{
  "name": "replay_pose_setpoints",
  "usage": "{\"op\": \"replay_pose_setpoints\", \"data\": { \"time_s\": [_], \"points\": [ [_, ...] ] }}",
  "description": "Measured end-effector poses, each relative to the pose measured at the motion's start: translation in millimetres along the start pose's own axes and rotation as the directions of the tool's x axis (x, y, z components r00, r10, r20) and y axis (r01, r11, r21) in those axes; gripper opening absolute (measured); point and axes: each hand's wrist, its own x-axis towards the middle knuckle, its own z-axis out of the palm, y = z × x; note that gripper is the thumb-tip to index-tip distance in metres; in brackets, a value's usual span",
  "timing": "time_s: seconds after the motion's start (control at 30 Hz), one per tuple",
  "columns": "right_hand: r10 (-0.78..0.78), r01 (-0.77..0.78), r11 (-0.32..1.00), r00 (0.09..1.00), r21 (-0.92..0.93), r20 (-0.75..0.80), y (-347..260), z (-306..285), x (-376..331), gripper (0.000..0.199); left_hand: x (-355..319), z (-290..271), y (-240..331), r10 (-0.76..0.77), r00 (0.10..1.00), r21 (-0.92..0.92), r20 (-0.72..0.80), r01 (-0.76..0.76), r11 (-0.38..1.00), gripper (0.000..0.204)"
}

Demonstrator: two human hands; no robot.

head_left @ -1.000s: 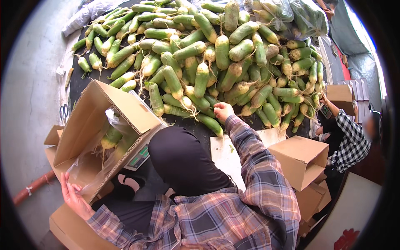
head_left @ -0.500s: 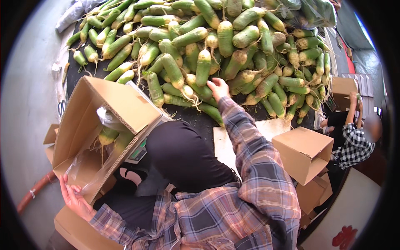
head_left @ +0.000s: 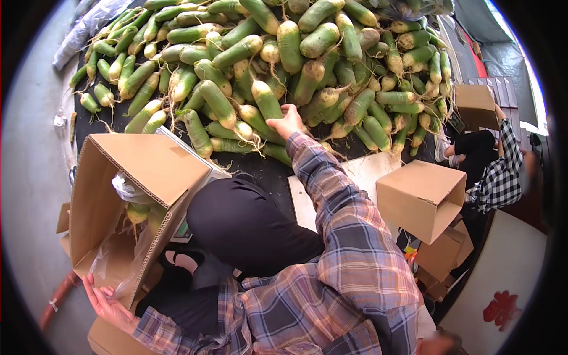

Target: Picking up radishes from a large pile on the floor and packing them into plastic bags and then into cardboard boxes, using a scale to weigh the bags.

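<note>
A big heap of green radishes with pale root ends covers the dark surface in front of me. My right hand (head_left: 288, 122) reaches into its near edge, thumb and fingers closed around the lower green end of one radish (head_left: 266, 99), whose pale end points away from me. At lower left, my left hand (head_left: 111, 306) rests by the near edge of a tilted cardboard box (head_left: 151, 160), its fingers stretched out next to the clear plastic liner (head_left: 106, 263). Inside the box lie a few radishes (head_left: 138, 212) and a crumpled white plastic bag (head_left: 127, 188).
The box rests on a scale (head_left: 182, 232). An empty cardboard box (head_left: 414, 189) stands to my right beside a pale board (head_left: 300, 204), with more cartons (head_left: 441, 254) below. At far right a person in a checked shirt (head_left: 500, 177) reaches toward another box (head_left: 475, 106).
My right hand has closed on the end of a radish it was beside before. The whole view has shifted, with the heap now farther up and left. My left hand stays by the box edge.
</note>
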Motion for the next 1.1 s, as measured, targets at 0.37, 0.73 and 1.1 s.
{"op": "replay_pose_setpoints", "data": {
  "time_s": [0.37,0.73,1.1],
  "points": [
    [0.086,-0.131,0.822,0.991,-0.555,-0.106,97,-108,-46,0.054,1,6,-7,0.013,1.000,-0.024,0.020,-0.012,1.000,0.038],
    [-0.232,0.179,0.854,0.971,-0.489,-0.049,55,-90,-28,0.032,-1,13,-2,-0.005,0.999,-0.041,-0.035,0.004,0.999,0.039],
    [-0.641,0.671,0.717,0.741,-0.191,0.198,-97,64,4,0.021,-8,14,-1,-0.004,0.999,-0.023,-0.048,0.003,1.000,0.040]
  ]
}}
